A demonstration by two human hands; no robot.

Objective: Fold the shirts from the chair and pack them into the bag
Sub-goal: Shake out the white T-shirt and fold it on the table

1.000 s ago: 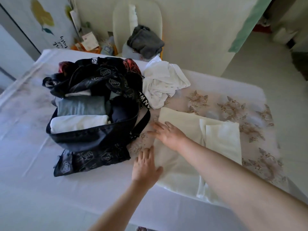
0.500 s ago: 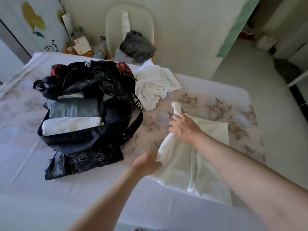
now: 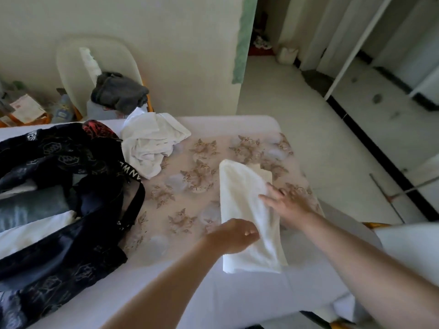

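Running lengthwise away from person, cream shirt (image 3: 240,186) gripped by L hand (image 3: 235,236), R hand (image 3: 287,205) flat.

Cream shirt (image 3: 244,210): soft matt cloth, smooth where folded, faint ripples along the near end.
White shirt (image 3: 152,143): thin matt cloth, heavily creased.
Grey garment (image 3: 118,93): thicker matt cloth, slightly fuzzy look.
Bag (image 3: 71,257): dark woven fabric with a faint sheen, printed with pale outline figures. Its strap (image 3: 133,172) is flat webbing with white lettering.
Blue-grey fold (image 3: 31,207) and white fold (image 3: 31,233) in the bag: matt cloth, smooth.
Chair (image 3: 95,58): pale moulded shell, plastic by its look, smooth, low gloss.
Table (image 3: 204,167): covered in smooth matt cloth, with a brown floral print in the middle and a plain white border.
Floor (image 3: 308,115): hard, pale, smooth, with a dull sheen and scattered dark marks.
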